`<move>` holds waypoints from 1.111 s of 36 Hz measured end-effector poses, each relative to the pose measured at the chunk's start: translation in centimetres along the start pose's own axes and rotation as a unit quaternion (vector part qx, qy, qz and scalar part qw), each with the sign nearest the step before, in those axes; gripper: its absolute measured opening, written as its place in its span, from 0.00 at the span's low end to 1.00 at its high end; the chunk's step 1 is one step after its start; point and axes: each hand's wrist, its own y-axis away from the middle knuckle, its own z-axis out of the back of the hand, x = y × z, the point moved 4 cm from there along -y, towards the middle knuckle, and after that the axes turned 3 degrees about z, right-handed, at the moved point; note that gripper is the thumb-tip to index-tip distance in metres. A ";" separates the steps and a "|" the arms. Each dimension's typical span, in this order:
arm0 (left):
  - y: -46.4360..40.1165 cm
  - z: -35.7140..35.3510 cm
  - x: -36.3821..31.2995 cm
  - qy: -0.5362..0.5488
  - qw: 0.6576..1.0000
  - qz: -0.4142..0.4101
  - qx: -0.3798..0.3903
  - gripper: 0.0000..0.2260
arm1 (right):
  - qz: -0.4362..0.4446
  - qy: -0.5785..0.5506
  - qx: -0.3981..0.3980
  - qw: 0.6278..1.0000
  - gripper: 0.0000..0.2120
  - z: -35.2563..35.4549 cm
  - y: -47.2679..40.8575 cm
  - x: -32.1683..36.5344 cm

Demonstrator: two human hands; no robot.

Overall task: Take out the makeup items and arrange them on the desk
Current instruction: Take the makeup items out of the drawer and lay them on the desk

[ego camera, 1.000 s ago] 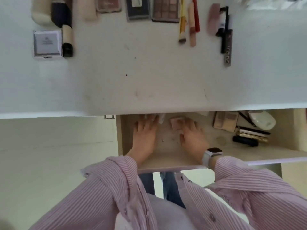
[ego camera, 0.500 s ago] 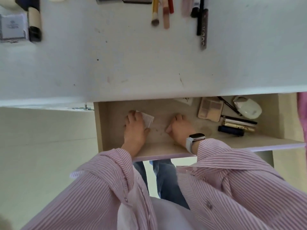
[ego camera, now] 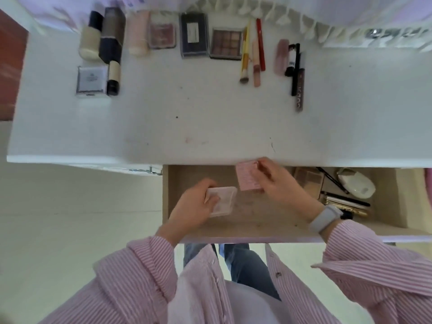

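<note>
since a moment ago both hands have come up off the drawer floor, each now carrying something. the left hand (ego camera: 194,206) grips a clear flat case (ego camera: 221,201) by its left side, fingers curled round its edge, above the middle of the open drawer (ego camera: 236,226). just right of it, the right hand (ego camera: 278,181) pinches a pink card-like packet (ego camera: 247,178) between thumb and fingertips, raised to the desk's front edge; a pale watch (ego camera: 326,218) sits on that wrist.

along the back edge of the desk (ego camera: 187,118), from the left: a cream bottle (ego camera: 90,40), a dark tall box (ego camera: 111,35), a pink tube (ego camera: 138,33), a blush compact (ego camera: 162,32), a dark-lidded palette (ego camera: 194,35), an eyeshadow palette (ego camera: 226,43), a yellow-handled brush (ego camera: 245,54), a red pencil (ego camera: 260,44) and a black mascara (ego camera: 295,69). nearer the left corner lies a square silver compact (ego camera: 91,80).

at the drawer's right end lie a beige palette (ego camera: 308,181), a white rounded case (ego camera: 356,185) and some dark and gold sticks (ego camera: 346,203), touching one another.
</note>
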 end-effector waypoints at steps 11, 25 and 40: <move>-1.2 14.8 2.4 0.459 0.844 0.069 -0.268 0.14 | 0.010 -0.058 -0.088 0.994 0.16 -0.8 -9.2 8.8; -10.5 18.7 1.5 0.179 0.929 0.077 -0.314 0.23 | -0.052 0.011 -0.168 0.984 0.14 -3.2 -18.6 12.2; -11.0 16.9 0.7 -0.144 0.952 -0.019 -0.268 0.22 | 0.004 0.019 -0.207 0.978 0.17 -2.9 -17.3 12.9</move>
